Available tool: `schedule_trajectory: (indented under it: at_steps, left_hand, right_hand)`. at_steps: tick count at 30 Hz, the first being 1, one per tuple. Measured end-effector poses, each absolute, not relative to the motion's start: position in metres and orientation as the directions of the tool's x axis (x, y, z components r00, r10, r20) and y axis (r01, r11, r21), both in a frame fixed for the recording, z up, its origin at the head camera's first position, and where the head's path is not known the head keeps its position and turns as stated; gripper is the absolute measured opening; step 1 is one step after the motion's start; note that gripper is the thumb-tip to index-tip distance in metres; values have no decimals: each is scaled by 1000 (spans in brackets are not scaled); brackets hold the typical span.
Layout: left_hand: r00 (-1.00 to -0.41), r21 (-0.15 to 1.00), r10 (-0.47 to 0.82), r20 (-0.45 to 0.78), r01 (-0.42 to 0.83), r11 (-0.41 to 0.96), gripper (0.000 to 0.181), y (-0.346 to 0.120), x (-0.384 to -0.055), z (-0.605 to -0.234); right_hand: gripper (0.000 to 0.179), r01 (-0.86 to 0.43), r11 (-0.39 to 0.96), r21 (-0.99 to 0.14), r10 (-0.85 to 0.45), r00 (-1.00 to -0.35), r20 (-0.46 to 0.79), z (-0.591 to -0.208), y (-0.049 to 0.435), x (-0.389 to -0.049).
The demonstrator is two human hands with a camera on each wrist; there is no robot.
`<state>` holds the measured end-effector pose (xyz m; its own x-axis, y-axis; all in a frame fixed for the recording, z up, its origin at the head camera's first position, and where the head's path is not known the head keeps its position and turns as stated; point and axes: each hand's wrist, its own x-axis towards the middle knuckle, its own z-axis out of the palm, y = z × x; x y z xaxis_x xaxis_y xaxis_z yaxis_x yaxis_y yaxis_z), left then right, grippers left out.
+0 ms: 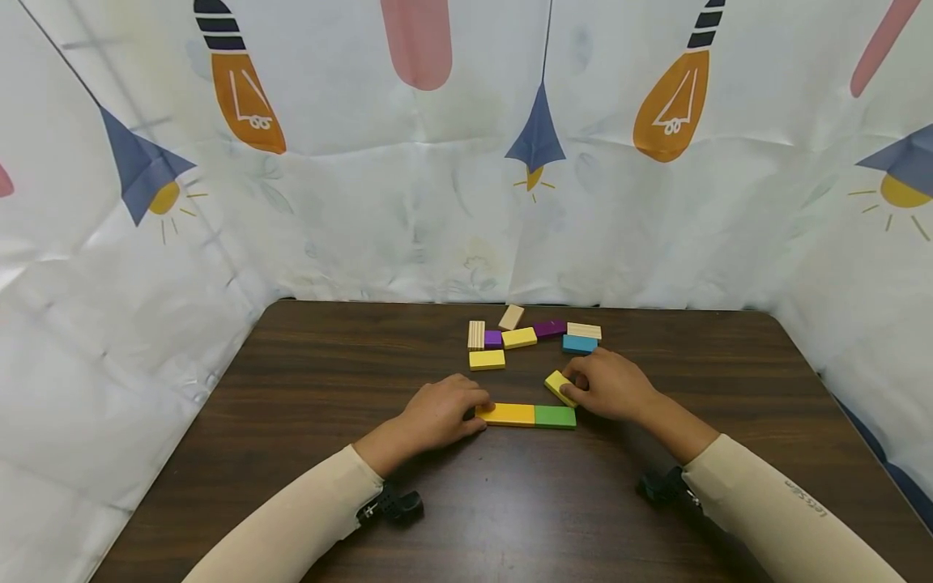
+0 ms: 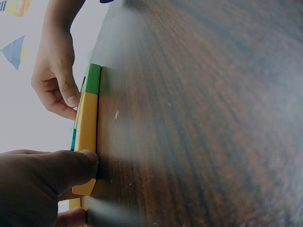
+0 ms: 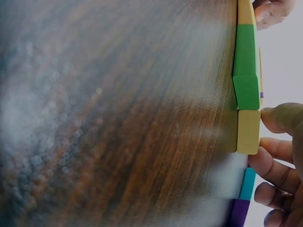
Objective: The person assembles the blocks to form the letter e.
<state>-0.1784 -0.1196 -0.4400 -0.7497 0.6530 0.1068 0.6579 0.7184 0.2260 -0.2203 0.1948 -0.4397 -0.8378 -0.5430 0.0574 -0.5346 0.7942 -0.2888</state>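
Note:
In the head view an orange block [image 1: 513, 414] and a green block [image 1: 555, 418] lie end to end in a row on the table. My left hand [image 1: 440, 411] holds the left end of the orange block; in the left wrist view the thumb [image 2: 85, 163] presses its near side. My right hand [image 1: 611, 385] pinches a yellow block [image 1: 556, 386] between thumb and fingers, just behind the green block's right end and slanted to the row. The right wrist view has this yellow block [image 3: 248, 132] close beside the green block [image 3: 245, 66].
Behind the row lie loose blocks: two more yellow ones [image 1: 487, 360] [image 1: 519, 338], a blue one [image 1: 580, 345], purple ones [image 1: 550, 329] and several plain wood ones [image 1: 476, 334]. A printed white curtain [image 1: 408, 219] hangs along the dark wooden table's [image 1: 328, 356] far edge.

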Motion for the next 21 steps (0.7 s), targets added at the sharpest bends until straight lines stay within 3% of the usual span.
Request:
schedule_trajectory:
  at_steps: [21]
  left_hand:
    - [-741, 229, 663, 109, 667, 709, 20, -121, -179, -441]
  right_hand:
    - [24, -518, 811, -274, -523, -850, 61, -435, 197, -222]
